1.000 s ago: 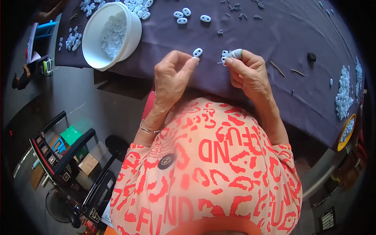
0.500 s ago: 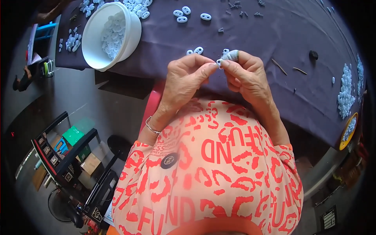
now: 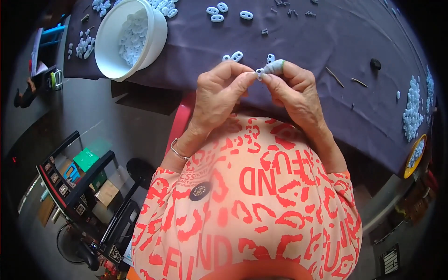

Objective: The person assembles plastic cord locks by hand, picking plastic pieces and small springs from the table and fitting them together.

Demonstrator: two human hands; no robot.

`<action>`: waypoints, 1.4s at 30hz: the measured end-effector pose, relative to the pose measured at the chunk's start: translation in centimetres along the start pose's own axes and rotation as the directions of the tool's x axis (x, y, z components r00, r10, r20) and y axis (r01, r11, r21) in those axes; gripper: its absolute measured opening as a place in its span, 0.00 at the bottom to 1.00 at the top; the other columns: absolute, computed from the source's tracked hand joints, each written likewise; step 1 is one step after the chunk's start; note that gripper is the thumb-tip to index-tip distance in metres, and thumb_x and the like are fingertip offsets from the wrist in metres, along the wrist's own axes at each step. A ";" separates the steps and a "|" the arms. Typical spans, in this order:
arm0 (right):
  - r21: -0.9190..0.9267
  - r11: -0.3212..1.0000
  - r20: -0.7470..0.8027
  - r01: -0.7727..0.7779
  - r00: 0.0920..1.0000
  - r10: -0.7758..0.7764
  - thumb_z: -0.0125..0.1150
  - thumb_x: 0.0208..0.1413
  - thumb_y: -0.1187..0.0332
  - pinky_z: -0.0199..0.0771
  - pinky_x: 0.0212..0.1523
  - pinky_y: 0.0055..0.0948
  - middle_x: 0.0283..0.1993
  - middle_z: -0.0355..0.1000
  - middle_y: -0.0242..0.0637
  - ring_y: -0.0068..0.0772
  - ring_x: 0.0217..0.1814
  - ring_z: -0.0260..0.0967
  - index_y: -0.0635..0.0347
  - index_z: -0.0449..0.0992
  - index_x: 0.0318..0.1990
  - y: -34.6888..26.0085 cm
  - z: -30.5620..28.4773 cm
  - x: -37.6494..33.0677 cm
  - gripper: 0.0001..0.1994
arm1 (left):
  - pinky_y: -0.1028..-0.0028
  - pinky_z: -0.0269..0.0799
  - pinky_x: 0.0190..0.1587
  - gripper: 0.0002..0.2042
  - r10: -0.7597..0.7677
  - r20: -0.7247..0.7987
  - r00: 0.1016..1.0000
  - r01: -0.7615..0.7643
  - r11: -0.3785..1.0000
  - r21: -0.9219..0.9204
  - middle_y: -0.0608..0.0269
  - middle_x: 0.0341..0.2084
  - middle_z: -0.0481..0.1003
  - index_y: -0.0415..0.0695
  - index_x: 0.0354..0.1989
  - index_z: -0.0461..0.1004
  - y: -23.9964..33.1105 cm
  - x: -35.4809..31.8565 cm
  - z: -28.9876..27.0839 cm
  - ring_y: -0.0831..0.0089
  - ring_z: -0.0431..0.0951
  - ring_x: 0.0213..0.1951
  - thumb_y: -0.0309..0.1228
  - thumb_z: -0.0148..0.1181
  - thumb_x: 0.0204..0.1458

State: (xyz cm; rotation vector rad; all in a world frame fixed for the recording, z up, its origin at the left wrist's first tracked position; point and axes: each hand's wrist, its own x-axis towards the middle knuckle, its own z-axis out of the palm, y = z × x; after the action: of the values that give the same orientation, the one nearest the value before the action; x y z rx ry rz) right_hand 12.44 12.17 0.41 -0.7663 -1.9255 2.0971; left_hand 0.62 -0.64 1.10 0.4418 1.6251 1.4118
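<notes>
Left hand (image 3: pixel 218 93) has moved rightward to meet the right hand (image 3: pixel 295 91); both grips pinch a small two-holed white piece (image 3: pixel 260 73), set between their fingertips.

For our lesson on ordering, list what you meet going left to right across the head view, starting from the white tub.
White tub, left hand, pinched pale piece, right hand, two thin brown sticks, black lump, heap of small pale pieces.
</notes>
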 end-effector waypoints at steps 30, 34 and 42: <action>0.163 0.961 0.059 -0.222 0.975 0.215 0.55 0.56 0.71 0.52 0.17 0.13 0.20 0.63 0.22 0.10 0.17 0.53 0.64 0.73 0.34 -0.3 0.1 -0.1 0.05 | 0.73 0.66 0.33 0.07 0.506 -0.198 0.840 -0.297 0.732 0.613 0.63 0.26 0.72 0.40 0.29 0.74 -0.3 0.4 -1.3 0.70 0.70 0.30 0.24 0.65 0.41; 0.168 0.972 -0.025 -0.166 0.985 0.173 0.55 0.56 0.69 0.54 0.17 0.13 0.19 0.61 0.22 0.11 0.17 0.54 0.64 0.73 0.34 -0.5 -0.3 -0.2 0.07 | 0.68 0.64 0.36 0.08 0.681 -0.028 0.732 -0.343 0.403 0.849 0.64 0.28 0.71 0.44 0.27 0.75 -0.7 2.7 -2.8 0.64 0.68 0.35 0.28 0.66 0.38; 0.151 0.981 -0.056 -0.123 0.990 0.133 0.56 0.56 0.69 0.54 0.18 0.14 0.20 0.64 0.24 0.11 0.17 0.55 0.64 0.74 0.34 -0.2 -0.7 -1.0 0.07 | 0.72 0.66 0.34 0.11 0.646 0.149 0.749 -0.415 0.281 0.865 0.65 0.27 0.73 0.44 0.31 0.76 -0.5 3.5 -1.6 0.68 0.70 0.34 0.27 0.68 0.37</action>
State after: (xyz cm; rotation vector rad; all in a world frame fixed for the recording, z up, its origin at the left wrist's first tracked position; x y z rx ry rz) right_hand 13.60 12.33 0.87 -0.9374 -1.7069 2.2283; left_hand -2.33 0.98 -0.85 1.6368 2.5052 0.9363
